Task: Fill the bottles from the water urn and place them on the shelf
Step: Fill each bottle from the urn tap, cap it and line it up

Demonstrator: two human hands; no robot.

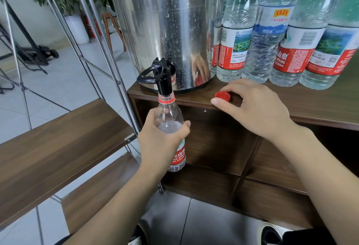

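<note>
While the bottle (pixel 171 128) stood under the black tap (pixel 164 78) of the water urn (pixel 167 21), its long axis ran upright, slightly tilted, open neck up and just at the spout. Water level sat high, near the shoulder; no stream could be made out. Left hand (pixel 161 143) gripped the bottle at mid-body, fingers (pixel 185 126) and thumb curled round it from the left, above the red label. Bottle hung in front of the counter (pixel 320 106) edge, not resting on anything.

Red cap (pixel 223 96) lay on the counter, up and to the right of the bottle neck, well nearer the right hand (pixel 252 108). Right-hand fingers curled over and around the cap, thumb extended at the counter edge; cap touched, whether actually pinched could not be told for certain.

Judgement: filling nearly complete; the capping move depends on bringing the cap leftward and down onto the upward-pointing neck once clear of the spout.

Five filled bottles (pixel 236 36) stood on the counter right of the urn. The wooden shelf (pixel 58 137) lay to the left, lower than the counter.
</note>
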